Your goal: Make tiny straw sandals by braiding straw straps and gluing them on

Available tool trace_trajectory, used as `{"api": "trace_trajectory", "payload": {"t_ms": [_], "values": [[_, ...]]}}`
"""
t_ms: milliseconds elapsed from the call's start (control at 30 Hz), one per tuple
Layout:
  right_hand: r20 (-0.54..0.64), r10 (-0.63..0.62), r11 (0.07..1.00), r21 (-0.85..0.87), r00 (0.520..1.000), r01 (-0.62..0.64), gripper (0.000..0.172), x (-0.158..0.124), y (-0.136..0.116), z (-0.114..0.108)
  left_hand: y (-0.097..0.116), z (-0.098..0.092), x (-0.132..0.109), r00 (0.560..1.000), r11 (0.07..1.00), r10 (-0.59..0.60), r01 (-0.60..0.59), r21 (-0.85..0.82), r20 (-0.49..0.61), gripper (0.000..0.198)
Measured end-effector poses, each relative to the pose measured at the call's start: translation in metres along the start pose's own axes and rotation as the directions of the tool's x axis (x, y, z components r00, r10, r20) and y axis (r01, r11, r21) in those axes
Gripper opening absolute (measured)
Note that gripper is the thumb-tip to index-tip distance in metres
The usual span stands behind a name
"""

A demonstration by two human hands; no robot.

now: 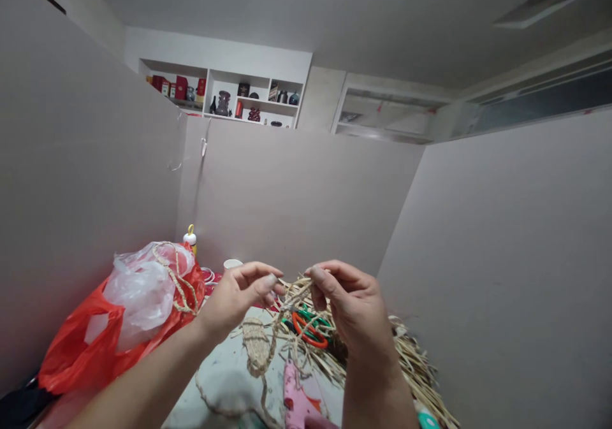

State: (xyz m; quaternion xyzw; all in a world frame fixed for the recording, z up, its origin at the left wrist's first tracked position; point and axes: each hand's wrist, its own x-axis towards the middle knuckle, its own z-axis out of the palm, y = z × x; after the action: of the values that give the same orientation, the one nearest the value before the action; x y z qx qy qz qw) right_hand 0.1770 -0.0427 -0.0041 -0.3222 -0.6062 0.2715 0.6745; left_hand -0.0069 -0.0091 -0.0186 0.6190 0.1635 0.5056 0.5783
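Bare forearms (165, 359) extend over the worktop (229, 365). The right hand (351, 298) pinches a straw cord (274, 338); the left hand (246, 290) curls just beside it, whether gripping I cannot tell. The cord's length drops leftward, between the hands, toward the worktop's near edge beside a pink glue gun (293, 394); partition walls (287, 199) stand well beyond.

The pink glue gun (295, 394) is cut off by the lower edge; beyond it, the right hand (351, 298) partly hides straw (414, 359); rightward, a cropped teal item (428, 420) is unidentifiable.
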Motion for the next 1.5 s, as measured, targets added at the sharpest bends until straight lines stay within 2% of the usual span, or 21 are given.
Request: {"api": "trace_trajectory", "payload": {"t_ms": [100, 200, 300, 367, 467, 567, 733, 867, 1000, 1067, 1167, 1233, 1333, 1500], "values": [[0.028, 0.012, 1.000, 0.000, 1.000, -0.012, 0.020, -0.001, 0.001, 0.004, -0.002, 0.007, -0.005, 0.982, 0.991, -0.108, 0.118, -0.056, 0.152, 0.030], [0.060, 0.041, 0.999, 0.001, 0.997, -0.041, 0.020, -0.002, 0.002, 0.008, -0.006, 0.011, -0.009, 0.973, 0.980, -0.126, 0.152, -0.126, 0.191, 0.033], [0.085, 0.056, 0.998, 0.011, 0.995, -0.057, 0.021, -0.002, 0.001, 0.011, -0.006, 0.015, -0.012, 0.992, 0.998, -0.020, 0.026, -0.054, 0.123, 0.034], [0.097, 0.053, 0.998, 0.015, 0.994, -0.055, 0.021, -0.002, 0.000, 0.013, -0.004, 0.018, -0.015, 0.996, 0.991, 0.080, -0.084, 0.108, 0.034, 0.025], [0.105, 0.051, 0.999, 0.006, 0.993, -0.052, 0.021, -0.002, -0.002, 0.014, -0.001, 0.022, -0.019, 0.974, 0.925, 0.221, -0.193, 0.329, -0.050, 0.009], [0.120, 0.059, 0.998, -0.012, 0.991, -0.058, 0.023, -0.003, -0.004, 0.017, -0.001, 0.022, -0.022, 0.962, 0.878, 0.272, -0.236, 0.416, -0.028, 0.007], [0.151, 0.067, 0.998, -0.012, 0.986, -0.066, 0.021, -0.003, -0.004, 0.018, -0.001, 0.021, -0.022, 0.959, 0.863, 0.285, -0.257, 0.436, 0.003, 0.012], [0.217, 0.063, 0.994, 0.078, 0.974, -0.081, 0.017, -0.003, -0.001, 0.013, 0.002, 0.022, -0.022, 0.958, 0.878, 0.287, -0.267, 0.397, 0.011, 0.013], [0.292, -0.008, 0.977, 0.206, 0.956, -0.054, 0.035, -0.003, -0.002, 0.008, 0.007, 0.022, -0.025, 0.969, 0.903, 0.249, -0.229, 0.365, -0.008, 0.012], [0.273, -0.025, 0.972, 0.230, 0.962, -0.040, 0.038, -0.004, -0.002, 0.006, 0.007, 0.022, -0.026, 0.972, 0.910, 0.231, -0.200, 0.363, -0.043, 0.011], [0.218, -0.010, 0.972, 0.232, 0.976, -0.042, 0.029, -0.005, -0.001, 0.004, 0.007, 0.022, -0.026, 0.984, 0.955, 0.162, -0.138, 0.263, -0.071, 0.012], [0.219, 0.005, 0.973, 0.223, 0.976, -0.055, 0.023, -0.005, 0.000, 0.005, 0.006, 0.021, -0.024, 0.996, 0.991, 0.087, -0.083, 0.104, -0.035, 0.015], [0.235, 0.013, 0.972, 0.227, 0.972, -0.068, 0.022, -0.003, 0.000, 0.008, 0.004, 0.017, -0.020, 0.998, 0.994, -0.013, 0.019, -0.106, 0.057, 0.019], [0.225, 0.010, 0.963, 0.259, 0.974, -0.070, 0.025, -0.001, 0.000, 0.010, 0.002, 0.013, -0.016, 0.971, 0.942, -0.143, 0.193, -0.275, 0.192, 0.024]]}}
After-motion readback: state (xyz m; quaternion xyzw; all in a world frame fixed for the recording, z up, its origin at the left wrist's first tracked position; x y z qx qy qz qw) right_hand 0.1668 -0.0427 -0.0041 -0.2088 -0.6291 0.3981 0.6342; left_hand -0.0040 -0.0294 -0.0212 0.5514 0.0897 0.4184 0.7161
